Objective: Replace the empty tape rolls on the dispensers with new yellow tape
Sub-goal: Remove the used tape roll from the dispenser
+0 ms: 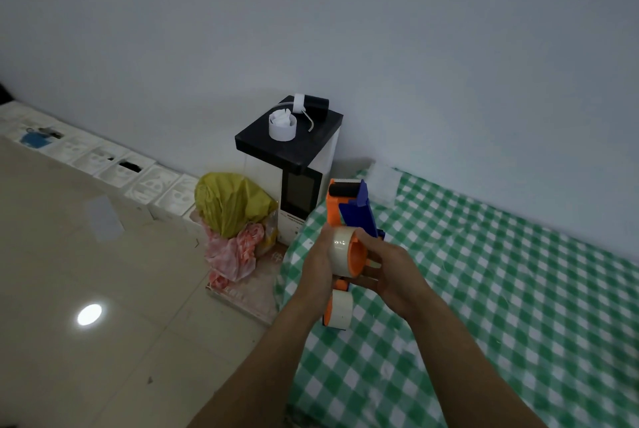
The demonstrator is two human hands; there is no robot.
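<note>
An orange and blue tape dispenser (349, 206) is held upright above the green checked cloth (501, 289). A pale yellowish tape roll (343, 243) sits on its orange hub. My left hand (316, 265) grips the roll from the left side. My right hand (390, 272) grips the dispenser's frame and hub from the right, fingers curled under it. Below my hands a second orange dispenser with a pale tape roll (340, 311) lies on the cloth, partly hidden by my wrists.
A white appliance with a black top (294, 147) stands against the wall, carrying a white cup and a black and white pump. Yellow and pink plastic bags (235, 220) lie beside it on a flat box. White cartons (114, 164) line the wall over the tiled floor.
</note>
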